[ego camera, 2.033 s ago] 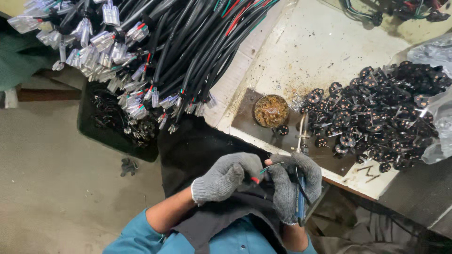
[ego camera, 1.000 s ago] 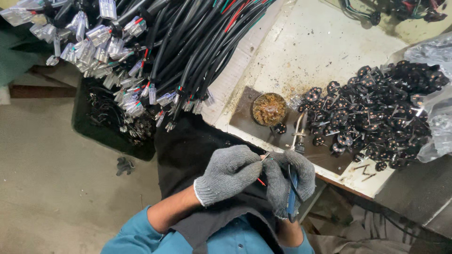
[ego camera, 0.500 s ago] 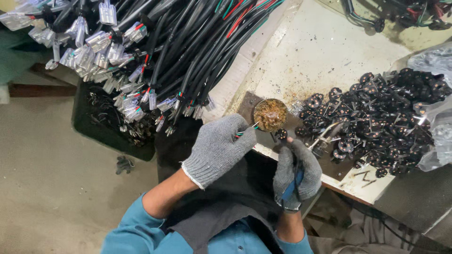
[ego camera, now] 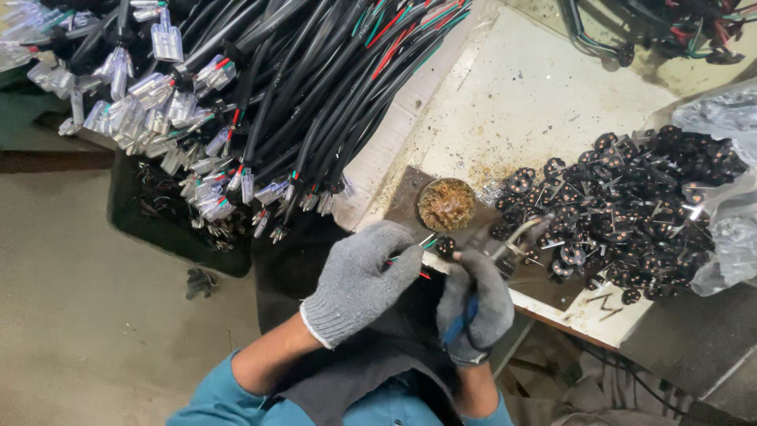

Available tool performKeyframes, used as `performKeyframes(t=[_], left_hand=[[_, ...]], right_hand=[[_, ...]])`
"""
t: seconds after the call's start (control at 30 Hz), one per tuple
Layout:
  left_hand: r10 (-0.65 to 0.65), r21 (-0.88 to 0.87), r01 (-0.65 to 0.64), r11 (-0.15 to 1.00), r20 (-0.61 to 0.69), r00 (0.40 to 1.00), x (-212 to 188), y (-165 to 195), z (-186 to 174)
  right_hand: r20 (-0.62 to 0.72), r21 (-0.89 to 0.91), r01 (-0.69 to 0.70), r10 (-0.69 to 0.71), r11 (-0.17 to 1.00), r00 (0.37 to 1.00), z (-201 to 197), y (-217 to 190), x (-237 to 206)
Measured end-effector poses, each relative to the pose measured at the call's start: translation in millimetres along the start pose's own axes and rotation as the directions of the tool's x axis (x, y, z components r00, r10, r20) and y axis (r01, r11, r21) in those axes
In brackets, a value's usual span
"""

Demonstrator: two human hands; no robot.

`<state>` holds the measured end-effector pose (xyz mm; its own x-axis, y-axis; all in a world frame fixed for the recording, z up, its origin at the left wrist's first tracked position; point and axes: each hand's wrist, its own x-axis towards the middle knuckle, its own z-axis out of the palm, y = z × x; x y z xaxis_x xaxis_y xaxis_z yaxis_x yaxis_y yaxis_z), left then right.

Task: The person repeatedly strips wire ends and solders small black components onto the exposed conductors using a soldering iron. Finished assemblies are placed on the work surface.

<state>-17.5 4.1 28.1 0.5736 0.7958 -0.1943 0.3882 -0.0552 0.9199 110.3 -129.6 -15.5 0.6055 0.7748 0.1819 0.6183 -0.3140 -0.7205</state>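
Note:
Both my hands wear grey knit gloves. My left hand [ego camera: 359, 280] pinches the stripped end of a cable with red and green wires [ego camera: 416, 254], just in front of a small round tin of brownish paste [ego camera: 445, 204]. My right hand [ego camera: 475, 304] grips a blue-handled soldering iron [ego camera: 516, 237], its metal tip beside a small black round connector [ego camera: 446, 248] at the wire ends. Both hands meet at the near edge of the stained white bench [ego camera: 544, 87].
A thick bundle of black cables with clear plastic connectors [ego camera: 236, 102] hangs over the bench's left side. A heap of black round connectors [ego camera: 623, 205] lies on the right by a clear plastic bag [ego camera: 725, 158]. Below left is a dark crate [ego camera: 169, 221] on the concrete floor.
My left hand reached up to the paste tin with the wire ends, then drew back to the bench edge. My right hand rose with the iron toward the small connector.

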Motion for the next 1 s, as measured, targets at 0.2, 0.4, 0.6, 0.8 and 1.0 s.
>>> performKeyframes(t=[0.2,0.4,0.6,0.8,1.0], left_hand=[[0.175,0.133,-0.169,0.977,-0.031,0.984,-1.7,-8.6,23.8],[0.176,0.199,-0.168,0.966,-0.024,0.984,-3.8,-10.5,29.9],[0.185,0.228,-0.178,0.957,-0.009,0.983,-3.2,-14.7,32.1],[0.227,0.244,-0.214,0.946,-0.027,0.974,-2.5,-14.3,32.3],[0.254,0.241,-0.247,0.939,0.003,0.967,-1.9,-18.0,30.0]], right_hand=[[-0.189,0.639,-0.122,0.308,0.76,0.932,-11.2,23.3,-19.7],[-0.067,0.516,-0.206,0.28,0.831,0.958,-24.6,55.7,-31.5],[-0.158,0.535,-0.036,0.142,0.844,0.977,-21.7,67.6,-36.0],[-0.105,0.074,0.082,-0.074,0.994,0.992,-24.2,58.3,-31.4],[-0.241,0.115,0.129,-0.098,0.985,0.966,-19.9,46.7,-19.0]])
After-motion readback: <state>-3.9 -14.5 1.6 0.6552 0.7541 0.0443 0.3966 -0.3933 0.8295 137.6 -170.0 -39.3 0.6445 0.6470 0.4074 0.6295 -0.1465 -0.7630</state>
